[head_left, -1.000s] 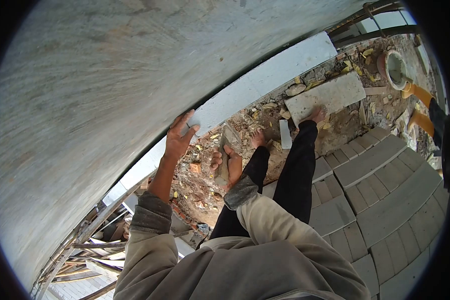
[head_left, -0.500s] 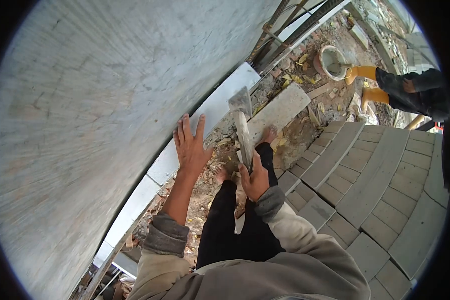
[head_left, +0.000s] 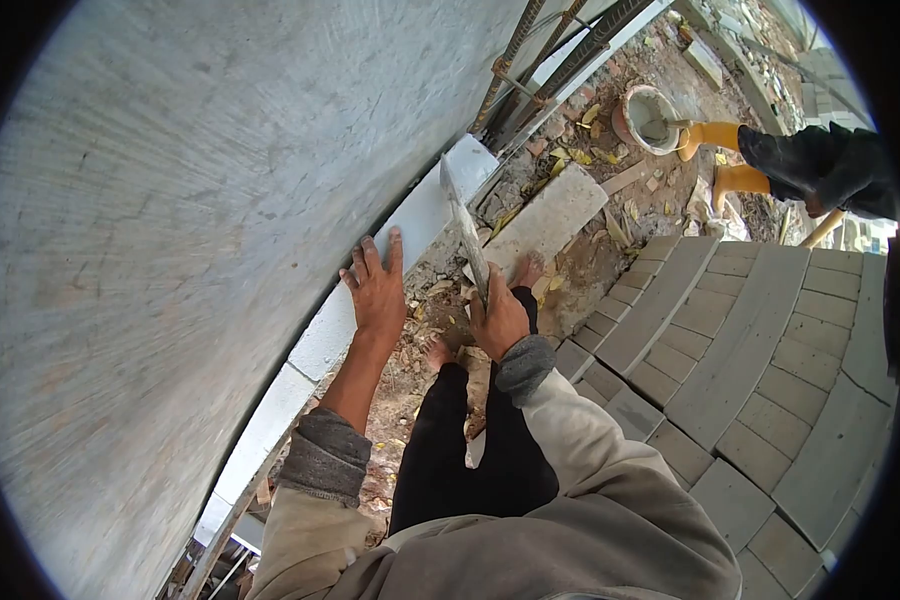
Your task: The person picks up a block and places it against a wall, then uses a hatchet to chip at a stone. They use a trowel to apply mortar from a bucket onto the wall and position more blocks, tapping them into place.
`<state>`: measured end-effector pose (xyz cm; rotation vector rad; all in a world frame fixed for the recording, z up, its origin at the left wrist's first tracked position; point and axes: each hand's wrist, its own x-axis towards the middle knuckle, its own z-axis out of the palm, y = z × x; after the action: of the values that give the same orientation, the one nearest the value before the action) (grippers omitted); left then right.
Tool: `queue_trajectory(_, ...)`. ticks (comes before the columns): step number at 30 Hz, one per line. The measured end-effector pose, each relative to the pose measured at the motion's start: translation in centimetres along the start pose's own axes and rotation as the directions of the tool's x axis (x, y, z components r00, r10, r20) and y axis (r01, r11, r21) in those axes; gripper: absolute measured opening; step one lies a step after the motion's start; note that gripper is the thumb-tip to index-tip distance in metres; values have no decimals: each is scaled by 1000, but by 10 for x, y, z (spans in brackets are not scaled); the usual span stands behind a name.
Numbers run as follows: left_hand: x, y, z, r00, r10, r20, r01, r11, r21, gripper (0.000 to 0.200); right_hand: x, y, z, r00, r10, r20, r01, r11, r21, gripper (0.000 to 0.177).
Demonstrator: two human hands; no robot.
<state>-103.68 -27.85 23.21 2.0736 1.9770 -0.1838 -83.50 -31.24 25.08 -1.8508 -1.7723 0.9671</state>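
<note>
My left hand (head_left: 378,297) lies flat with fingers spread on a row of white blocks (head_left: 315,335) along the foot of the grey wall (head_left: 190,220). Its fingertips reach the gap between blocks and wall. In my right hand (head_left: 500,318) is a wooden-handled tool (head_left: 467,238) with a flat metal head, gripped by the handle. The head is turned nearly edge-on and overlaps the far end block (head_left: 469,160) in this view. My bare feet stand on the dirt below.
Stacked grey blocks (head_left: 735,345) fill the right side. A concrete slab (head_left: 555,220) lies on the leaf-strewn ground ahead. Rebar (head_left: 510,75) rises by the wall. Beyond, a person in yellow boots (head_left: 735,185) stands beside a bucket (head_left: 648,120).
My right hand has swung the tool up and left, bringing its head over the end block and turning it edge-on. My left hand stays on the blocks.
</note>
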Motion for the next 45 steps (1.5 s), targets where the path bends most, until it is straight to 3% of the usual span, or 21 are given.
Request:
queue_trajectory(1, 2, 0, 0, 1000, 6, 4, -7, 1000, 19, 88, 4, 2, -1, 999, 31, 40, -30, 999, -30, 56)
queue_trajectory(7, 1, 0, -1, 999, 25, 32, -27, 998, 52, 90, 11, -3, -8, 991, -89, -96, 96, 992, 78, 61)
queue_trajectory(10, 2, 0, -4, 999, 33, 38, -35, 999, 37, 89, 24, 6, -13, 991, 82, 110, -75, 995, -64, 61)
queue_trajectory(16, 2, -1, -2, 998, 43, 41, -45, 998, 45, 88, 13, 3, -10, 997, -46, -68, 48, 998, 27, 63)
queue_trajectory(19, 2, 0, -6, 997, 37, 67, -39, 999, 37, 88, 22, 11, -13, 994, 57, 97, -48, 994, -93, 64)
queue_trajectory(22, 3, 1, -5, 997, 37, 67, -41, 998, 52, 89, 13, 10, -15, 999, -35, -7, 35, 999, -4, 66)
queue_trajectory(25, 2, 1, -8, 996, 37, 84, -40, 998, 40, 90, 11, 19, -12, 990, 26, 142, -14, 996, -87, 67)
queue_trajectory(31, 3, 3, -10, 997, 7, 77, -10, 999, 43, 90, -1, 17, -14, 978, 43, 204, -21, 994, -110, 66)
queue_trajectory(34, -3, -10, -25, 994, 58, 88, -50, 995, -87, 85, -11, 4, -22, 988, -22, 154, 28, 999, -32, 57)
queue_trajectory(35, -11, -25, -24, 998, 61, 31, -52, 969, -240, 82, -18, 5, -18, 988, -100, 115, 98, 995, 28, 57)
queue_trajectory(37, -38, -58, -13, 995, 23, -99, -71, 853, -517, 78, -36, 8, -5, 969, -243, 36, 235, 960, 152, 57)
queue_trajectory(38, -59, -75, -9, 976, -121, -181, -3, 825, -565, 66, -42, 6, 7, 964, -264, 3, 255, 935, 247, 47)
queue_trajectory(41, -127, -136, 13, 899, -375, -227, 159, 761, -629, 51, -58, -13, 27, 952, -222, 209, 172, 957, 233, 39)
queue_trajectory(45, -175, -181, 34, 823, -529, -205, 321, 732, -600, 46, -69, -23, 65, 924, -288, 251, 244, 951, 192, 38)
